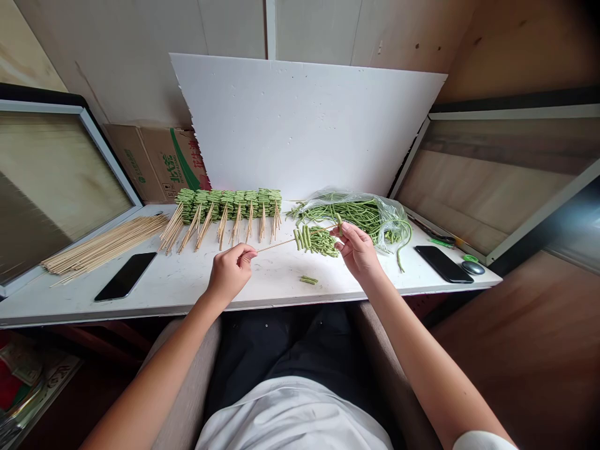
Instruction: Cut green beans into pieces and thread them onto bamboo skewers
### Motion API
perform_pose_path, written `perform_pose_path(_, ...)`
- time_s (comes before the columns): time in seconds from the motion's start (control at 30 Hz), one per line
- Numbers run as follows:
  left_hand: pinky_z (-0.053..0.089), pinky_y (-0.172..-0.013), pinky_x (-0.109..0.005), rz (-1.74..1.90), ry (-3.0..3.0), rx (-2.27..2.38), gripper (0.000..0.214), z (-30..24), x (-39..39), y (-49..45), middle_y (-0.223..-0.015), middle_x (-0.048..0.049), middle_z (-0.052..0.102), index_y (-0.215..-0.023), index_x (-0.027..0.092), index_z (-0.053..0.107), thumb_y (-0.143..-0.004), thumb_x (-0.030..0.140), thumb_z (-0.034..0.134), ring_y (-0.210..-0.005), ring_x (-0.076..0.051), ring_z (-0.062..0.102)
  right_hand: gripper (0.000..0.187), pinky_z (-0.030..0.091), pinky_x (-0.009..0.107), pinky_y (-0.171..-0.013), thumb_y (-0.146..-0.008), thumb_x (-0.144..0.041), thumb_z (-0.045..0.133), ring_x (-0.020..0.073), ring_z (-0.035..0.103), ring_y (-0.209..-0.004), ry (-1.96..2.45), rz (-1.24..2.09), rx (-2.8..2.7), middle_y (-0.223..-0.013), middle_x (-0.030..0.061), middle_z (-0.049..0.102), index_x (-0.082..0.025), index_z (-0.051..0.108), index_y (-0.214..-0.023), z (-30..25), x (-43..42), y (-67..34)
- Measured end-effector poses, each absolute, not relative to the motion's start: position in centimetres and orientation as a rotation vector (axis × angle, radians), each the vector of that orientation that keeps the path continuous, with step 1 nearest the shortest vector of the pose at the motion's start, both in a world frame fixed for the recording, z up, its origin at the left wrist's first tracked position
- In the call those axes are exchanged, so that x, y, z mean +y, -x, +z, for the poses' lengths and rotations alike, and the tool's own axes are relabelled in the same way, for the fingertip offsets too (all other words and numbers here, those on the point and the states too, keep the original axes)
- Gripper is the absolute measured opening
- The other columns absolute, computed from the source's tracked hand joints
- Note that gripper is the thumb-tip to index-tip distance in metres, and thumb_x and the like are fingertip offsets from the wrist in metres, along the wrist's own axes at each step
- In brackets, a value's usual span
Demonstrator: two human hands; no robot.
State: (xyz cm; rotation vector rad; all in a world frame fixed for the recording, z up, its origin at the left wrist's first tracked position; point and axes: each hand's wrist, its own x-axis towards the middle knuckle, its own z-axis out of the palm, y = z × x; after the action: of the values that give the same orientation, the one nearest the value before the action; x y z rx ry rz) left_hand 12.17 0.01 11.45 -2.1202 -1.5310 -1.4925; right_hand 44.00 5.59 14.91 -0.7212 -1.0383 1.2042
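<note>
Left hand (229, 272): thin wooden skewer (276, 245) pinched at its bare end.
Right hand (356, 250): soft green bean (339, 224) pinched by fingertips.
Skewer: light, stiff, easily held.

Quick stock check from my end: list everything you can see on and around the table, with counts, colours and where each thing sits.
table: one, white, across the person's lap front
bean-loaded bamboo skewers: several, green and tan, row at back left of table
loose bamboo skewers: many, tan, pile at table's left end
left smartphone: one, black, front left
right smartphone: one, black, right end
plastic bag of long green beans: one, clear and green, back right
cut green bean pieces: small bunch, green, front centre
foam board: one, white, upright behind table
cardboard box: one, brown, behind board's left edge
held skewer: one, tan with green beans, between hands
left hand: one, pinching held skewer's end
right hand: one, on that skewer's beans
</note>
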Motion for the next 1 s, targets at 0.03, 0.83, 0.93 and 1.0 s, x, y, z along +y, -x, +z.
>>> perform_pose_path(0.03,0.045,-0.06,-0.025,-1.492,2.121,-1.53,0.019,11.4,0.0,-12.2,-0.066,-0.0011,0.072,-0.085,0.019,0.074,-0.096,0.024,0.06,-0.055,-0.015,0.061,0.032,0.048,0.028,-0.06,-0.073,-0.047,0.09,0.0223,0.069,-0.096,0.723,1.206,-1.038,-0.092,0.0046,0.074,-0.025,0.077,-0.091,14.9,5.6,-44.0)
perform_pose_path(0.83,0.048,-0.062,-0.025,-1.496,2.008,-1.411,0.021,11.7,-0.4,-12.5,-0.068,-0.0006,0.073,-0.083,0.02,0.072,-0.096,0.015,0.056,-0.06,-0.016,0.068,0.035,0.047,0.03,-0.067,-0.066,-0.049,0.094,0.0159,0.055,-0.078,0.701,1.071,-0.971,-0.082,0.0002,0.066,-0.024,0.076,-0.082,14.0,5.3,-41.9)
perform_pose_path(0.93,0.047,-0.061,-0.024,-1.518,2.027,-1.39,0.02,11.3,-0.6,-13.3,-0.068,-0.0002,0.073,-0.083,0.02,0.071,-0.096,0.015,0.057,-0.06,-0.015,0.068,0.035,0.046,0.032,-0.068,-0.066,-0.05,0.093,0.0156,0.052,-0.075,0.699,1.046,-0.996,-0.08,-0.0001,0.063,-0.024,0.072,-0.077,13.9,4.7,-41.2)
perform_pose_path(1.0,0.047,-0.06,-0.024,-1.536,2.067,-1.388,0.021,11.1,-0.8,-14.0,-0.068,-0.0002,0.073,-0.083,0.02,0.071,-0.097,0.016,0.056,-0.059,-0.015,0.067,0.035,0.046,0.032,-0.071,-0.066,-0.05,0.093,0.015,0.051,-0.073,0.695,1.042,-0.999,-0.079,-0.0002,0.062,-0.024,0.071,-0.076,13.8,4.2,-40.7)
